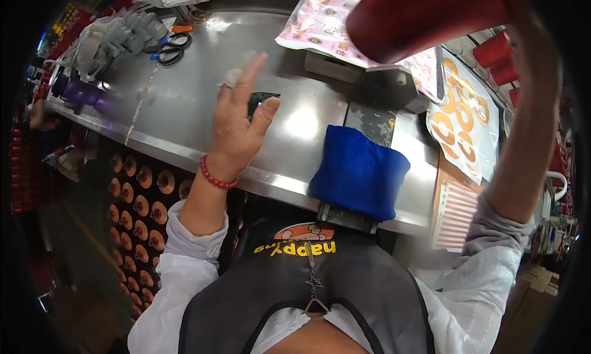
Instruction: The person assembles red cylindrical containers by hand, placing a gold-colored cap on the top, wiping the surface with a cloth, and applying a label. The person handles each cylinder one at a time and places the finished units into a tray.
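Observation:
My left hand (pixel 240 129), with a red bead bracelet at the wrist, hovers over the steel bench. Its fingers are stretched out and hold nothing; a whitish wrap or scrap shows at one fingertip. Behind its thumb lies a small black piece (pixel 266 99). High at the right, a shiny dark red cylinder (pixel 431 18), blurred and close to the camera, is raised in my right hand (pixel 530 31). The picture's dark rim hides most of that hand's fingers. Between my arms, a blue cloth (pixel 360 172) covers a block-like support at the bench's front edge.
Black-handled scissors (pixel 172 49) lie at the far left near clear plastic items (pixel 129 34). Pink printed sheets (pixel 320 24) lie at the back, beside a sheet of gold rings (pixel 458 117). A striped sheet (pixel 457 218) is at the right. Rows of round-ended items (pixel 141 206) stand below the bench.

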`<state>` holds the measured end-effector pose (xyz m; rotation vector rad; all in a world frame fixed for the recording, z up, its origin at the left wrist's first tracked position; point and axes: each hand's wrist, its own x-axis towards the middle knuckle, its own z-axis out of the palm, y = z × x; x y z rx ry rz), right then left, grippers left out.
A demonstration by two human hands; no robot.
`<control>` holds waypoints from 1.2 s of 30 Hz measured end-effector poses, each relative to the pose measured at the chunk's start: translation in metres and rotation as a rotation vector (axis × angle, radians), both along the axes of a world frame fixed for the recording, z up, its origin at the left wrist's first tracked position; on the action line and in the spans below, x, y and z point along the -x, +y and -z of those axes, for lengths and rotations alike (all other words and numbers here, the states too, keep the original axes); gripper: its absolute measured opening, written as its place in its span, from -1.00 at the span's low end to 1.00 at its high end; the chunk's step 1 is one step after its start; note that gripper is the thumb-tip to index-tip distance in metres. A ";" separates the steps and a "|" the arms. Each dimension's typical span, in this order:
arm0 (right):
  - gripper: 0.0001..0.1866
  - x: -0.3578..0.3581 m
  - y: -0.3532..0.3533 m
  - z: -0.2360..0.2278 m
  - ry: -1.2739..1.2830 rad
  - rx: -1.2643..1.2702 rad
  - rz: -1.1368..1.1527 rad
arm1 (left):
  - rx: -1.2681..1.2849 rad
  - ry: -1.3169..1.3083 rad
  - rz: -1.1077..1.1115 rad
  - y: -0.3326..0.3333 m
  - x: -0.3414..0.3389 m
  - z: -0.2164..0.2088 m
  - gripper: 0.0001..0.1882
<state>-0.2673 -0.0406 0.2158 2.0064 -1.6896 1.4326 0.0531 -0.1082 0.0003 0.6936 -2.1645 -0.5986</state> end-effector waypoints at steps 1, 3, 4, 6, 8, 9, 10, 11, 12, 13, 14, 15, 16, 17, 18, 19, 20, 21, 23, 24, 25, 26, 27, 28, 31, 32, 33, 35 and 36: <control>-0.66 -0.022 0.007 0.012 -0.026 -0.051 -0.010 | -0.123 0.259 0.095 0.005 0.010 -0.016 -0.24; -0.62 -0.070 0.005 0.047 -0.067 -0.108 -0.075 | -0.100 0.495 0.162 0.025 0.023 -0.044 -0.07; -0.60 -0.090 0.006 0.064 -0.037 -0.093 -0.088 | -0.099 0.618 0.207 0.033 0.030 -0.051 0.02; -0.63 -0.120 0.006 0.101 0.150 0.138 -0.106 | -0.122 0.500 0.168 0.040 0.034 -0.045 0.21; -0.58 -0.141 0.010 0.129 0.073 0.100 -0.101 | -0.103 0.444 0.086 0.044 0.029 -0.027 0.19; -0.57 -0.146 0.012 0.134 0.046 0.094 -0.089 | -0.097 0.440 0.040 0.046 0.025 -0.019 0.18; -0.56 -0.153 0.019 0.130 0.018 0.065 -0.095 | -0.100 0.449 0.005 0.050 0.023 -0.013 0.17; -0.55 -0.157 0.024 0.127 -0.011 0.036 -0.102 | -0.085 0.493 -0.015 0.052 0.025 -0.011 0.17; -0.57 -0.157 0.026 0.127 -0.005 0.001 -0.115 | -0.143 0.497 -0.037 0.049 0.025 -0.006 0.13; -0.59 -0.150 0.031 0.125 -0.013 -0.035 -0.186 | -0.241 0.581 0.035 0.047 0.027 -0.003 0.14; -0.60 -0.139 0.038 0.121 -0.022 -0.071 -0.259 | -0.317 0.573 0.069 0.050 0.022 -0.004 0.15; -0.62 -0.126 0.044 0.118 -0.028 -0.107 -0.331 | -0.393 0.566 0.103 0.056 0.019 -0.008 0.16; -0.68 -0.107 0.051 0.115 0.001 -0.055 -0.355 | -0.445 0.590 0.121 0.059 0.016 -0.011 0.18; -0.70 -0.077 0.060 0.115 0.019 -0.147 -0.319 | -0.491 0.590 0.108 0.062 0.013 -0.012 0.18; -0.74 -0.038 0.071 0.113 -0.020 -0.262 -0.218 | -0.498 0.595 0.108 0.062 0.011 -0.012 0.19; -0.73 0.009 0.083 0.125 -0.013 -0.236 -0.014 | -0.506 0.603 0.113 0.062 0.011 -0.013 0.19; -0.70 0.068 0.096 0.137 0.078 -0.314 0.181 | -0.520 0.598 0.129 0.062 0.014 -0.013 0.19; -0.69 0.131 0.115 0.153 0.231 -0.476 0.411 | -0.489 0.612 0.200 0.056 0.011 -0.005 0.12; -0.58 0.247 0.169 0.208 0.402 -0.840 0.834 | -0.517 0.602 0.236 0.054 0.019 -0.005 0.12; -0.55 0.271 0.195 0.232 0.361 -0.936 0.953 | -0.554 0.611 0.240 0.057 0.023 -0.008 0.11; -0.52 0.286 0.210 0.245 0.318 -1.027 1.067 | -0.549 0.621 0.247 0.056 0.023 -0.005 0.10; -0.51 0.291 0.216 0.251 0.318 -1.127 1.083 | -0.545 0.624 0.237 0.056 0.022 -0.004 0.10; -0.50 0.293 0.224 0.255 0.316 -1.228 1.102 | -0.541 0.626 0.232 0.058 0.022 -0.005 0.11; -0.56 0.291 0.227 0.252 0.338 -1.194 1.075 | -0.543 0.589 0.203 0.061 0.020 -0.010 0.12; -0.74 0.301 0.255 0.227 0.370 -1.294 0.894 | -0.550 0.600 0.187 0.061 0.017 -0.006 0.14; -0.75 0.311 0.269 0.227 0.323 -1.231 0.913 | -0.572 0.600 0.189 0.062 0.019 -0.006 0.14; -0.75 0.320 0.278 0.227 0.275 -1.163 0.930 | -0.589 0.598 0.192 0.062 0.020 -0.008 0.14; -0.63 0.334 0.293 0.234 0.229 -1.078 1.043 | -0.609 0.597 0.185 0.063 0.024 -0.008 0.16; -0.54 0.334 0.287 0.241 0.226 -1.053 1.125 | -0.599 0.594 0.166 0.063 0.022 -0.009 0.17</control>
